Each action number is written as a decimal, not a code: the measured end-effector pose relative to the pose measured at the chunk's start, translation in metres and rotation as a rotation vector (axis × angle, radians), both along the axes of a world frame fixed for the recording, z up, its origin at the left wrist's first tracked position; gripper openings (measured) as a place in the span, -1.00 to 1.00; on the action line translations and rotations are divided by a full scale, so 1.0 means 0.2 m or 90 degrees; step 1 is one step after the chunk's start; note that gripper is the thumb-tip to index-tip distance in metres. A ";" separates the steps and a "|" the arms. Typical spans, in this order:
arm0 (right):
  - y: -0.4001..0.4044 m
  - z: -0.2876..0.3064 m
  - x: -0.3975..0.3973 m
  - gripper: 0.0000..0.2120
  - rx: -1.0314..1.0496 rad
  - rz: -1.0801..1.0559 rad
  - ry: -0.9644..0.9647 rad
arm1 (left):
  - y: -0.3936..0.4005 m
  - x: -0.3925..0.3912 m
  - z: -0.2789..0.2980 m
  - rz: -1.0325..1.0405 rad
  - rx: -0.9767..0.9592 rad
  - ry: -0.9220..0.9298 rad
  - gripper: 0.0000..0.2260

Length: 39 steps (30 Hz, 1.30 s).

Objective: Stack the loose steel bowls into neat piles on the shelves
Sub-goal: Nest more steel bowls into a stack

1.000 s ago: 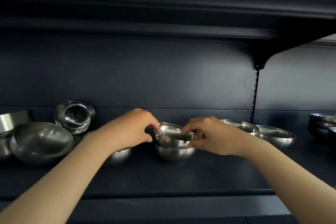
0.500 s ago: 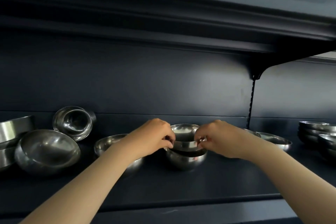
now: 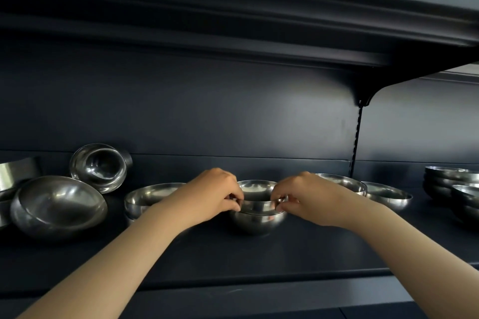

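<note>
Your left hand (image 3: 207,197) and right hand (image 3: 308,197) each pinch the rim of the top bowl (image 3: 258,195), nested in the lower bowl (image 3: 259,223) mid-shelf (image 3: 259,256), well back from its front edge. A wide bowl (image 3: 147,197) sits partly hidden behind your left wrist; tilted bowls (image 3: 59,206) crowd the left end. A stack (image 3: 451,181) is cut off at the right edge.

Dark navy-grey shelf (image 3: 259,254) with a matching plain back panel (image 3: 207,111) and a black bracket (image 3: 364,96). Every steel bowl is shiny silver with dark reflections: the nested bowls (image 3: 259,217) at centre, a tilted bowl (image 3: 58,206) at left, a stack of bowls (image 3: 451,179) at far right. No patterns anywhere.
</note>
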State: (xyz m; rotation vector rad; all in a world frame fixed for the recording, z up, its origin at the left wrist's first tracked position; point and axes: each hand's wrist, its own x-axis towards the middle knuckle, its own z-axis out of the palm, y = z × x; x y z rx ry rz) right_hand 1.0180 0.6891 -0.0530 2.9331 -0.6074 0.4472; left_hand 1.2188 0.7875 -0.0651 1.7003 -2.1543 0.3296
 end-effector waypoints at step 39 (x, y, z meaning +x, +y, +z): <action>-0.02 0.04 0.00 -0.79 -0.016 0.024 -0.079 | 0.12 -0.02 0.09 0.103 -0.054 0.037 -0.75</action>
